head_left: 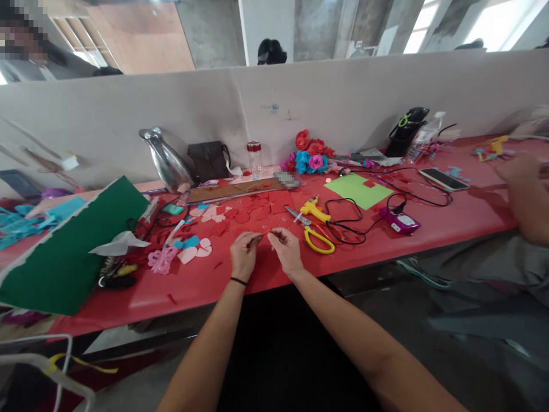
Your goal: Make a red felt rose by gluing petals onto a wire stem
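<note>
Close together over the red tabletop, my left hand and my right hand pinch a small, thin red piece between their fingertips. Its exact kind is too small to make out. Just right of my right hand lie yellow-handled scissors and a yellow glue gun with a black cord. Beyond my hands are red cut-out pieces. Pink heart-shaped cut-outs, blue scraps and a pink looped flower shape sit left of my left hand.
A green board leans at left. Along the back partition stand a silver flask, a dark bag, a jar and paper flowers. Right are a green sheet, purple power socket, phone and another person's arm.
</note>
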The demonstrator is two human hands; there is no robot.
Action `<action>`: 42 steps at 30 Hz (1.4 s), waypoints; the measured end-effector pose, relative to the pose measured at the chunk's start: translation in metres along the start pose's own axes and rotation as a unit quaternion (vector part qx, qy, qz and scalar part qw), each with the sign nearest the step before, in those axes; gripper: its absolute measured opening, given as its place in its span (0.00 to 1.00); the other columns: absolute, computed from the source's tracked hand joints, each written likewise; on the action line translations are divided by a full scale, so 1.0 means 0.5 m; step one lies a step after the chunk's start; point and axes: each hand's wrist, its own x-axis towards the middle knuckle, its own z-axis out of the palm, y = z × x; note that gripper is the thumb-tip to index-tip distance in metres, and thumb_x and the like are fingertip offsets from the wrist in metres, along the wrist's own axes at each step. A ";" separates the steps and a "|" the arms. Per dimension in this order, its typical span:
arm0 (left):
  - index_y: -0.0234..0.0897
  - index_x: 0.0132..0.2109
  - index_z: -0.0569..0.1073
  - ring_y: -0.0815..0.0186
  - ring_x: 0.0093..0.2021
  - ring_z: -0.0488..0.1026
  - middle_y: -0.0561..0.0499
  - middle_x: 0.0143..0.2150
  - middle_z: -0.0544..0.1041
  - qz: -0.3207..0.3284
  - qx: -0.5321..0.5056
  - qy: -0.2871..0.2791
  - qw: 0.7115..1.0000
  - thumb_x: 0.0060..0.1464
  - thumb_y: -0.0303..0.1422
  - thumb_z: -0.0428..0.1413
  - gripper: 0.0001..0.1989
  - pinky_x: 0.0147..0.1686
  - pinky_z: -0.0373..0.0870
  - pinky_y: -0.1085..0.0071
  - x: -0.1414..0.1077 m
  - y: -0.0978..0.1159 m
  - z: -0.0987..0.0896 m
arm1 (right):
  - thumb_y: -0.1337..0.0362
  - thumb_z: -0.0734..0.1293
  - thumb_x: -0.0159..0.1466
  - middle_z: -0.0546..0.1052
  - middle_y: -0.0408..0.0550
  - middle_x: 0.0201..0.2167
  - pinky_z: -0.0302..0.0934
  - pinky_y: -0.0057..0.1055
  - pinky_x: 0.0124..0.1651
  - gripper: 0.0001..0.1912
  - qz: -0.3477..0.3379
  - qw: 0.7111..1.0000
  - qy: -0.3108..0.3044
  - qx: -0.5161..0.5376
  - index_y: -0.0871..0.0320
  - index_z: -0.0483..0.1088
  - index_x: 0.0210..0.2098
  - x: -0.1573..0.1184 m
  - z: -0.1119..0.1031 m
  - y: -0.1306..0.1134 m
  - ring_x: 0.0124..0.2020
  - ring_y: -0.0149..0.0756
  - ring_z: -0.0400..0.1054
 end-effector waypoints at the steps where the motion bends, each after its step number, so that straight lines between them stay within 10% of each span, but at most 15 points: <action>1: 0.38 0.32 0.77 0.67 0.32 0.73 0.49 0.31 0.77 -0.001 0.001 0.001 1.000 0.54 0.31 0.53 0.08 0.35 0.70 0.71 0.000 0.000 0.000 | 0.59 0.67 0.53 0.69 0.39 0.22 0.57 0.26 0.25 0.08 0.001 1.000 0.001 0.000 0.57 0.69 0.29 0.000 0.000 0.000 0.20 0.26 0.59; 42: 0.38 0.33 0.77 0.66 0.33 0.72 0.48 0.32 0.77 0.005 -0.004 -0.014 1.000 0.54 0.30 0.53 0.07 0.35 0.70 0.70 0.001 0.003 -0.001 | 0.60 0.66 0.54 0.67 0.38 0.21 0.56 0.25 0.23 0.07 -0.009 1.000 0.000 0.008 0.57 0.66 0.29 0.001 -0.004 0.003 0.19 0.26 0.58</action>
